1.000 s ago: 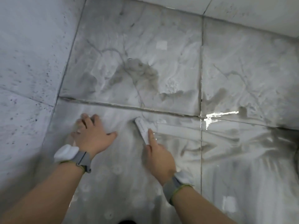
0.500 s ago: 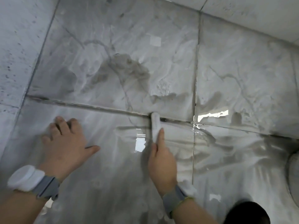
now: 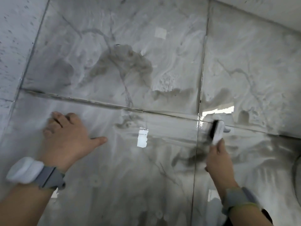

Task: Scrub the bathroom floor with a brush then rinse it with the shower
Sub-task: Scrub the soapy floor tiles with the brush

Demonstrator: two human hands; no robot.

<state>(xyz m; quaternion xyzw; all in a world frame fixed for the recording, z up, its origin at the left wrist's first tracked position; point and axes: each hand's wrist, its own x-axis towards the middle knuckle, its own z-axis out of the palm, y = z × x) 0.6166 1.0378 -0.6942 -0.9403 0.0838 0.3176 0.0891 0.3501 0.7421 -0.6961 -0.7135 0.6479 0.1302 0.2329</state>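
Note:
The wet grey marble floor (image 3: 114, 168) is streaked with soapy film and darker patches. My right hand (image 3: 217, 162) grips a white brush (image 3: 217, 131) with dark bristles. The brush head lies on the dark grout line (image 3: 162, 113) close to where four tiles meet. My left hand (image 3: 68, 139) presses on the floor at the left, fingers spread and thumb pointing right. No shower is in view.
A speckled wall (image 3: 13, 46) rises along the left edge, and a pale wall (image 3: 268, 10) runs across the top right. A curved rim of a round object (image 3: 295, 176) shows at the right edge. Bright reflections gleam on the water near the middle.
My right hand has swept the brush to the right along the grout line, from the middle tile to the tile crossing. My left hand has stayed planted on the floor.

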